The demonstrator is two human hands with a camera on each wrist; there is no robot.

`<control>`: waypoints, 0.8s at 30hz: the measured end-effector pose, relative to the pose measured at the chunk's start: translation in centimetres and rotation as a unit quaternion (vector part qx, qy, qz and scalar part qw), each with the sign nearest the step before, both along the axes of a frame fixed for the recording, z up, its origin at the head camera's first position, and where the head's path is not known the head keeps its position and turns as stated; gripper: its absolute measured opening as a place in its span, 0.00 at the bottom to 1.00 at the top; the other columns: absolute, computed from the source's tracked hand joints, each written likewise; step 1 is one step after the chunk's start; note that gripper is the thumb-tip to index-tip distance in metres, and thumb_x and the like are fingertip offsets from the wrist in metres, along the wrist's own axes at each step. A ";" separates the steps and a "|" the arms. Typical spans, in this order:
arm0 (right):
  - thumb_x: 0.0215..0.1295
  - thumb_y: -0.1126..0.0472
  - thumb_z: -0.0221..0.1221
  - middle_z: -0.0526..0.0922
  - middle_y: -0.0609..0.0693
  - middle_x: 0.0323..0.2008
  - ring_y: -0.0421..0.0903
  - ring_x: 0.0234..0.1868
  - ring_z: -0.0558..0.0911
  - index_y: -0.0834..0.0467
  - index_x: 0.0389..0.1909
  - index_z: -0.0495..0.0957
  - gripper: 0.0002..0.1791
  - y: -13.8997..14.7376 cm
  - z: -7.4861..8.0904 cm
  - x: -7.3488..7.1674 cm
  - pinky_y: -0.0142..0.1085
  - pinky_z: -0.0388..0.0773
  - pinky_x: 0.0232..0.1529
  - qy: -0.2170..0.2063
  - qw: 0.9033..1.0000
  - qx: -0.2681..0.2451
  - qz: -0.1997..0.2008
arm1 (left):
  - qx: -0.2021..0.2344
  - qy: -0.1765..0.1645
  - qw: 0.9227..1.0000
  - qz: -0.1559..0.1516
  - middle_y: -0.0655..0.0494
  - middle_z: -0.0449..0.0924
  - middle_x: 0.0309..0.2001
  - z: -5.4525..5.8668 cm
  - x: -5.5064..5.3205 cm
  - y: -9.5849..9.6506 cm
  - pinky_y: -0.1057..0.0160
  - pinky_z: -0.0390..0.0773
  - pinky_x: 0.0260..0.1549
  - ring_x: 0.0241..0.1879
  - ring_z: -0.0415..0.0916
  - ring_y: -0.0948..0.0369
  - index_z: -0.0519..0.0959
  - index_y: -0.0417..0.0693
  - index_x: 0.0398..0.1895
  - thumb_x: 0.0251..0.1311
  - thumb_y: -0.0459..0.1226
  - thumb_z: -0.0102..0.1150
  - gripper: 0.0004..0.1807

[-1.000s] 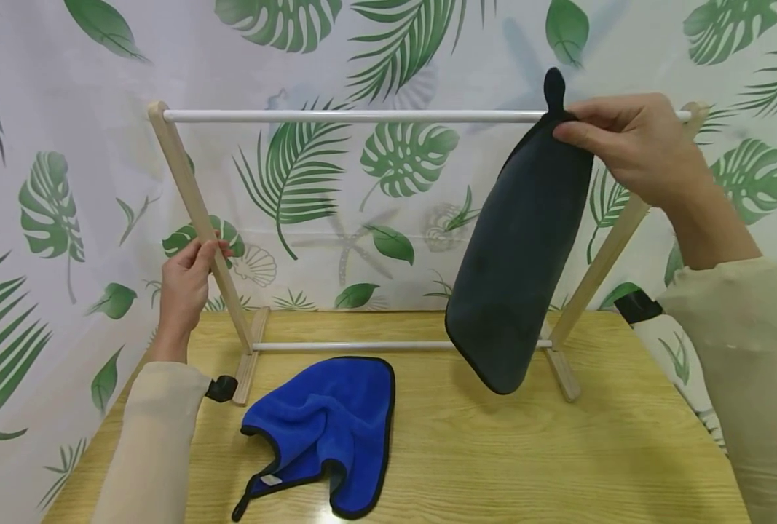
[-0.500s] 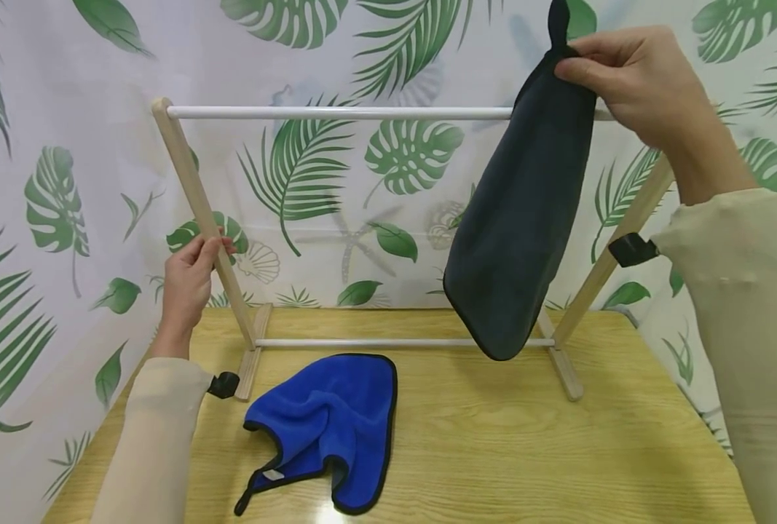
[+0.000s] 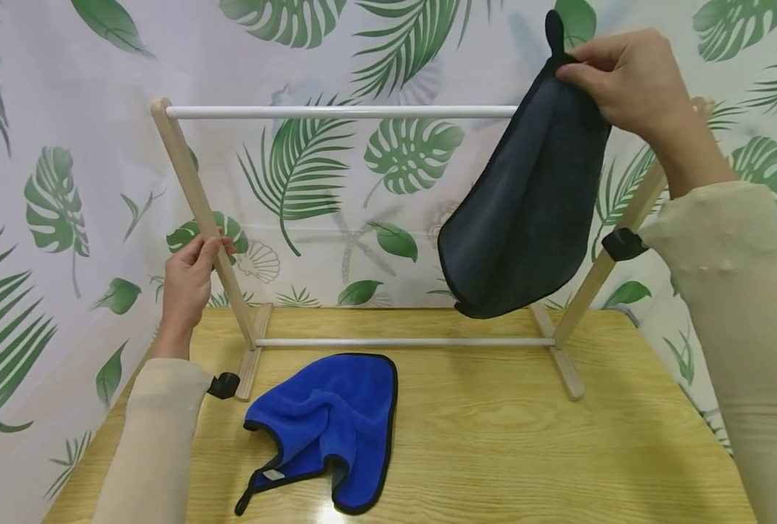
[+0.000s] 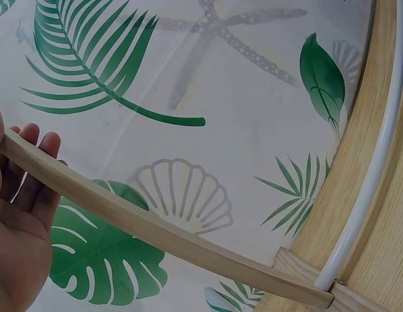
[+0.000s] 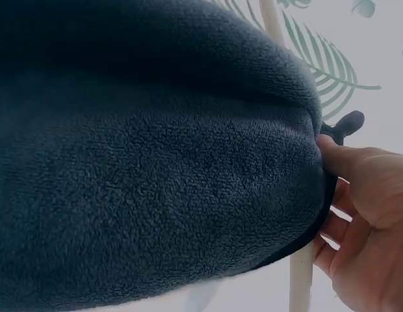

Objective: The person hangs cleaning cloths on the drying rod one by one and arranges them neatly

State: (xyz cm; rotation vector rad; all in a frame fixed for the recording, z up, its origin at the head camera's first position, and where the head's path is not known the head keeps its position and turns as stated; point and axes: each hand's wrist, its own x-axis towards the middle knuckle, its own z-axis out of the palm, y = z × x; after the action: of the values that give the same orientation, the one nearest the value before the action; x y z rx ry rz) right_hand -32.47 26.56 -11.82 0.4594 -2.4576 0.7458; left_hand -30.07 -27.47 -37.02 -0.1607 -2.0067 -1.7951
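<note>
A dark grey towel (image 3: 526, 189) with black edging hangs from my right hand (image 3: 630, 84), which pinches its corner just below the black hanging loop (image 3: 555, 33). The towel overlaps the right part of the rack's white top bar (image 3: 342, 112) in the head view. My left hand (image 3: 191, 280) grips the left wooden post (image 3: 198, 196) of the rack around mid-height; the left wrist view shows its fingers behind the post (image 4: 162, 237). In the right wrist view, the towel's fluffy face (image 5: 162, 175) fills most of the picture, with the thumb pressed at its corner.
A blue towel (image 3: 336, 422) with black edging lies crumpled on the wooden table (image 3: 526, 451), in front of the rack. The rack's lower white bar (image 3: 388, 342) runs just above the tabletop between its wooden feet (image 3: 566, 375). A leaf-printed cloth backdrop (image 3: 388, 218) stands behind.
My right hand has lifted the grey towel from the top bar's level to above it, and the towel's lower end has swung up and spread wider. The left hand stays on the post.
</note>
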 end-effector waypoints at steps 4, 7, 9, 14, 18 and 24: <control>0.77 0.54 0.59 0.74 0.27 0.30 0.26 0.25 0.73 0.63 0.60 0.83 0.20 0.3 -0.1 -0.2 0.20 0.67 0.34 -0.007 0.999 0.013 -0.031 | 0.005 0.003 1.000 0.000 0.57 0.86 0.46 0.1 -0.1 0.1 0.57 0.74 0.63 0.52 0.80 0.62 0.80 0.41 0.63 0.75 0.49 0.56 0.25; 0.77 0.53 0.58 0.76 0.31 0.30 0.28 0.25 0.72 0.63 0.59 0.83 0.21 0.5 -0.3 -0.4 0.22 0.67 0.33 -0.014 0.999 0.014 -0.041 | 0.011 0.003 1.000 -0.004 0.57 0.86 0.46 0.1 -0.2 0.1 0.57 0.74 0.63 0.51 0.80 0.63 0.80 0.41 0.64 0.75 0.48 0.56 0.24; 0.77 0.53 0.58 0.78 0.35 0.33 0.28 0.26 0.72 0.63 0.60 0.83 0.21 0.6 -0.5 -0.5 0.22 0.67 0.33 -0.017 0.999 0.012 -0.044 | 0.011 0.003 1.000 -0.005 0.58 0.86 0.45 0.1 -0.3 0.1 0.58 0.74 0.62 0.51 0.80 0.63 0.80 0.41 0.64 0.75 0.47 0.56 0.24; 0.77 0.52 0.58 0.85 0.54 0.43 0.27 0.28 0.71 0.62 0.60 0.83 0.21 0.5 -1.1 -0.9 0.23 0.66 0.34 -0.005 0.999 0.017 -0.046 | 0.027 0.006 1.000 -0.009 0.59 0.86 0.45 -0.1 -0.4 0.0 0.65 0.76 0.58 0.49 0.81 0.64 0.80 0.40 0.64 0.75 0.46 0.57 0.24; 0.76 0.54 0.59 0.84 0.61 0.44 0.28 0.28 0.71 0.64 0.59 0.83 0.20 0.2 -1.4 -1.0 0.23 0.66 0.33 -0.005 0.999 0.019 -0.046 | 0.033 0.005 0.999 -0.003 0.57 0.86 0.46 -0.1 -0.3 0.0 0.67 0.76 0.54 0.49 0.81 0.64 0.80 0.39 0.64 0.75 0.46 0.57 0.24; 0.76 0.55 0.61 0.82 0.51 0.37 0.30 0.26 0.71 0.65 0.59 0.83 0.20 0.1 -1.3 -0.9 0.22 0.67 0.30 -0.023 0.999 0.004 -0.048 | 0.036 0.010 0.999 0.038 0.60 0.86 0.41 -0.4 -0.3 0.9 0.59 0.73 0.58 0.53 0.78 0.62 0.85 0.41 0.55 0.76 0.47 0.56 0.20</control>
State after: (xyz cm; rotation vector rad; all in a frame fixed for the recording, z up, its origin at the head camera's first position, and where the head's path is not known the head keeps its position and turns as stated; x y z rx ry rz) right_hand -33.41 26.71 -13.08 0.3263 -2.5071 0.7157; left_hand -30.36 -26.57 -37.37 -0.0771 -1.9051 -1.8081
